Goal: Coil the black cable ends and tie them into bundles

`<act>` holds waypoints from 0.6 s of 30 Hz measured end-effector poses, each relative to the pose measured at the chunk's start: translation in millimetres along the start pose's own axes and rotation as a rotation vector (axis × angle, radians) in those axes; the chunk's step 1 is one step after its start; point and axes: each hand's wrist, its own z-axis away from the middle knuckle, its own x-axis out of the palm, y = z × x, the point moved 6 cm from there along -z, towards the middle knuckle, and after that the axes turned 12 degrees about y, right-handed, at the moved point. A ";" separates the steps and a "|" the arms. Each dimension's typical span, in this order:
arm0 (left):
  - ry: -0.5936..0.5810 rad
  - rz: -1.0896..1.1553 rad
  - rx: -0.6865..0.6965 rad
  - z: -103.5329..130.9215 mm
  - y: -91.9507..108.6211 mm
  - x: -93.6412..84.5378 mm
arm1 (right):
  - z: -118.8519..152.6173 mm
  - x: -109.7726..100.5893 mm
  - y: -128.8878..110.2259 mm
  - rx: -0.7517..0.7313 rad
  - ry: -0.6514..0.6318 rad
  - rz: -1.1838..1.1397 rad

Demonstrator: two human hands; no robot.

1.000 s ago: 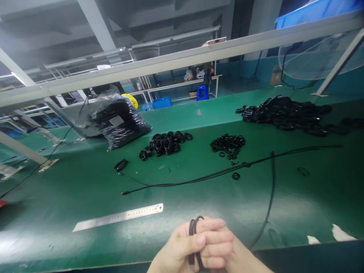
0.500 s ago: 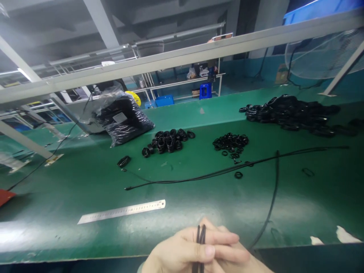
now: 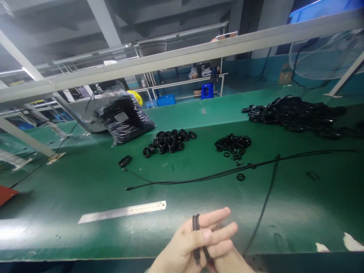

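Observation:
Black cable (image 3: 195, 223) is looped round the fingers of my left hand (image 3: 182, 246), and the thumb presses across it. My right hand (image 3: 231, 261) is close behind and below, partly covered by the left; its fingers are mostly hidden, with dark cable running down between the two hands. A blurred length of black cable (image 3: 264, 208) trails over the bench right of my hands, crossing a long black cable (image 3: 196, 180) stretched across the green bench (image 3: 99, 185). A steel ruler (image 3: 122, 212) lies to the left of my hands.
Coiled black cables (image 3: 170, 142) stand in a group mid-bench, near a pile of small black rings (image 3: 233, 144). A larger black heap (image 3: 295, 113) lies at the far right. A filled plastic bag (image 3: 125, 117) sits behind, below a metal rail (image 3: 170, 55).
Both hands have risen a little, and my left fingers point further upward and are more spread. The trailing cable has shifted to a straighter slant. The view has moved slightly.

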 end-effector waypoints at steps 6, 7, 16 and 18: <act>0.165 0.028 0.073 -5.2 9.1 -20.1 | 17.8 7.2 -0.4 0.006 -0.185 0.219; 0.195 0.017 0.073 -5.9 10.4 -23.2 | 19.1 4.1 -2.0 -0.003 -0.212 0.286; 0.030 -0.125 -0.120 -1.8 -9.2 -17.4 | -38.1 -74.3 -65.0 -0.423 -0.072 0.221; -0.090 -0.128 -0.153 2.3 -11.1 -8.0 | -53.7 -81.1 -60.8 -0.386 -0.024 0.130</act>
